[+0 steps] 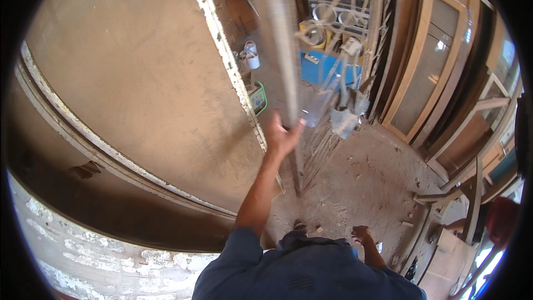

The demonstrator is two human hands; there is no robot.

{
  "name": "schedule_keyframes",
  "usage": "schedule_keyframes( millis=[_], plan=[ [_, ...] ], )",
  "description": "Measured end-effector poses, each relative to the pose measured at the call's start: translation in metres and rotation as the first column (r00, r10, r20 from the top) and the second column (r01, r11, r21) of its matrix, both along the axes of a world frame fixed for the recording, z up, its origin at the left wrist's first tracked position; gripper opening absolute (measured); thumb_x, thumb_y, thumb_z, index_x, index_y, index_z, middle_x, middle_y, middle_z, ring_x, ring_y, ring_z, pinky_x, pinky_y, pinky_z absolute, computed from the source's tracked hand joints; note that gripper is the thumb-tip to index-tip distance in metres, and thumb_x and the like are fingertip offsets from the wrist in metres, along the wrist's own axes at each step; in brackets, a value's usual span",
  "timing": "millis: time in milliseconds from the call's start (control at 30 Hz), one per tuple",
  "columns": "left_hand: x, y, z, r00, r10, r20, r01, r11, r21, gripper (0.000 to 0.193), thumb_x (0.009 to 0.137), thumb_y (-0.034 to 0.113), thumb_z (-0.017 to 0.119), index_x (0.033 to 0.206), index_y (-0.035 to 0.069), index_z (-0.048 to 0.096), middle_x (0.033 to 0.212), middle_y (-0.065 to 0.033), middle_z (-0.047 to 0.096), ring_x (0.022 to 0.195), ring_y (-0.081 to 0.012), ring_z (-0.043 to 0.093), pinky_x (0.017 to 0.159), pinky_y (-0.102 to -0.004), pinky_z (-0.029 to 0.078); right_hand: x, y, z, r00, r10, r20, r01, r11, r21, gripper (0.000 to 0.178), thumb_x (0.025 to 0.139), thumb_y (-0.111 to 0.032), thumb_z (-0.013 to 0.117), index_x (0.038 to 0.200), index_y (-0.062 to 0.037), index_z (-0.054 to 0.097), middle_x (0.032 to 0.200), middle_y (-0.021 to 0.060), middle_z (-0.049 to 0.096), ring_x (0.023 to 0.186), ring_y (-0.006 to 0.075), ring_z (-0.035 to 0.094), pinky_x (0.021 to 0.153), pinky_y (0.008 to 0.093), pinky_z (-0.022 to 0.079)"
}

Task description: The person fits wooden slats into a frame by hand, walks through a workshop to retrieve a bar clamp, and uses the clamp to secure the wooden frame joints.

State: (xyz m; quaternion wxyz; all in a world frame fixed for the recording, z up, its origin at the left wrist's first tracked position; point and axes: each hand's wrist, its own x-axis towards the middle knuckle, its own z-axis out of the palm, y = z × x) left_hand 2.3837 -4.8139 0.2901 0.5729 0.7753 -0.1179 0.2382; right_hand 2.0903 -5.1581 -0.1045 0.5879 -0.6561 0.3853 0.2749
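In front of me a long wooden plank (286,61) stands nearly upright, blurred along its upper part. Its lower end comes down close to the dusty floor. My left hand (284,136) is closed around the plank's lower half, thumb on the right side; some fingers are hidden behind the wood. My right hand (361,234) hangs low beside my body, its fingers loosely bent and partly apart, with nothing visible in it. Just left of the plank is a large tan panel (139,66) with a peeling white edge.
Shelves with paint cans (323,14) and a blue board (322,66) stand beyond the plank. A white bucket (252,60) sits behind the panel. Framed doors (427,61) lean along the right. Wooden frames and a dark red rounded shape (502,221) are at lower right. Debris dots the floor (366,183).
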Motion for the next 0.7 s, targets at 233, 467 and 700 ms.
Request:
schedule_keyframes(
  millis=[233,467,700],
  plan=[
    [-0.070,-0.102,0.006,0.762,-0.613,-0.210,0.642,0.757,0.122,0.044,0.078,0.032,0.078,0.108,0.004,0.063,0.093,-0.0145,0.067,0.083,-0.0254,0.069,0.073,-0.0387,0.055,0.119,0.016,0.001,0.956,-0.279,0.092,0.274,0.959,0.069,0.020,0.093,-0.031,0.051,0.105,-0.0167,0.059,0.091,0.0035,0.065,0.065,0.0202,0.061,0.053,0.0348,0.046],
    [-0.091,-0.235,-0.029,0.460,-0.887,-0.048,0.884,0.452,0.121,0.050,0.072,0.020,0.081,0.112,0.007,0.054,0.099,-0.0161,0.058,0.093,-0.0369,0.060,0.082,-0.0464,0.049,0.081,-0.049,-0.014,0.992,-0.094,0.086,0.106,0.983,-0.151,0.019,0.093,-0.030,0.051,0.102,-0.0161,0.059,0.089,0.0038,0.065,0.065,0.0207,0.061,0.053,0.0358,0.046],
    [0.033,-0.252,-0.042,-0.239,-0.960,-0.143,0.970,-0.230,-0.076,0.051,0.077,0.017,0.080,0.121,0.003,0.059,0.098,-0.0105,0.069,0.090,-0.0262,0.068,0.080,-0.0379,0.055,0.038,-0.091,-0.032,0.965,-0.226,-0.133,0.194,0.956,-0.219,0.018,0.093,-0.029,0.050,0.100,-0.0154,0.060,0.088,0.0041,0.065,0.065,0.0213,0.061,0.052,0.0369,0.046]
  ],
)
